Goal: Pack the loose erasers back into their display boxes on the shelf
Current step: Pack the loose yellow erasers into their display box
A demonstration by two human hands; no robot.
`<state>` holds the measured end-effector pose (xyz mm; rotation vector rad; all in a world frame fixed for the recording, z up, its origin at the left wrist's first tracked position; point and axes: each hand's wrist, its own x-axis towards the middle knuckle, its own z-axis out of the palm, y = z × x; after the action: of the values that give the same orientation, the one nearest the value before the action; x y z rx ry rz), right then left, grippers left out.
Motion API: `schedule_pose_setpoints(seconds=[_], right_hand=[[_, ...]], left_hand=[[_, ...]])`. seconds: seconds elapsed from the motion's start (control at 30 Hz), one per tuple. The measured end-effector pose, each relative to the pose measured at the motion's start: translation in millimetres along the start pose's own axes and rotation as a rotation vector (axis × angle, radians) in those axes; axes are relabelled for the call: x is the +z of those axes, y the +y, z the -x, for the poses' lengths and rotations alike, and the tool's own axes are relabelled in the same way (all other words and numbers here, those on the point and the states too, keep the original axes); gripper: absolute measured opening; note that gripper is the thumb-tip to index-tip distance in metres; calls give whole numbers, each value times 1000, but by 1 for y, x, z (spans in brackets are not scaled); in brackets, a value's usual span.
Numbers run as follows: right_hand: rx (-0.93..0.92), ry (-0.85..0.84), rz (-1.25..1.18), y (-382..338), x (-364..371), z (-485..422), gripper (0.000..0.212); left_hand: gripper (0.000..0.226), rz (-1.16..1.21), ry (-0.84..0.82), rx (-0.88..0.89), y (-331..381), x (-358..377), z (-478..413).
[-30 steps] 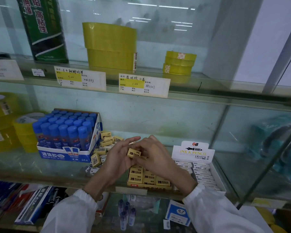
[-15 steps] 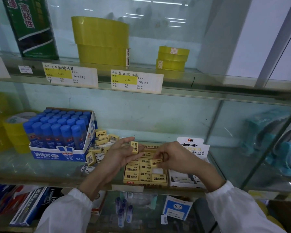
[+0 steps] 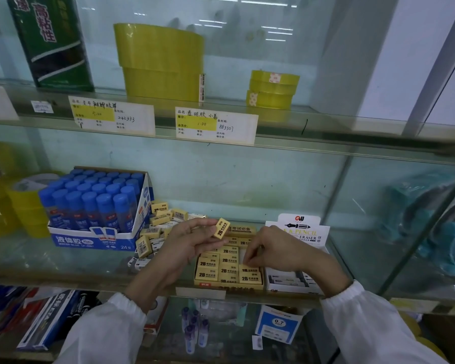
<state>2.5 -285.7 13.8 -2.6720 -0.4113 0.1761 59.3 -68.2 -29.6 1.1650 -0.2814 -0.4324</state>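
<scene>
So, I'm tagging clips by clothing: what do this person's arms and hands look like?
The left hand and right hand are bare: no gloves, and no ring or watch shows. The left sleeve and right sleeve are long, white and loose, each gathered into an elastic cuff at the wrist.

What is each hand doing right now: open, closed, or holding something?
Left hand: pinching a loose 2B eraser.
Right hand: pinching a second eraser down in the yellow display box.
</scene>
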Motion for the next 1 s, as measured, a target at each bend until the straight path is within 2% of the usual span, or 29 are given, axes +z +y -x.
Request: schedule_pose_setpoints(seconds=[0.07,0.13,0.23,0.3,0.4,0.47,0.63,0.77,0.93,1.0], right_hand=[[0,-27,-3,2,0,-1,13],[1,18,-3,3,-1,-2,16],[29,292,-83,3,1,-5,22],[38,376,-258,2,3,-6,28],[9,371,-439,-2,8,-8,27],[-23,380,-433,-4,11,-8,18],[29,375,-346,-3,6,-6,12],[72,262,-113,5,-1,-1,7],[103,189,59,7,9,-4,9],[81,187,28,7,13,-6,14]], left_hand=[[28,-4,1,4,-1,-1,0],[27,-27,-5,12,-2,0,0],[28,-38,-25,14,-1,0,0],[29,-39,-47,14,-1,1,1],[27,-66,-56,40,0,2,3],[26,-106,-50,59,0,3,3],[29,-129,-5,68,-2,2,1],[24,-39,46,73,-3,-1,-1],[24,-18,50,53,-3,-2,-4],[24,-15,51,47,-3,-2,-4]])
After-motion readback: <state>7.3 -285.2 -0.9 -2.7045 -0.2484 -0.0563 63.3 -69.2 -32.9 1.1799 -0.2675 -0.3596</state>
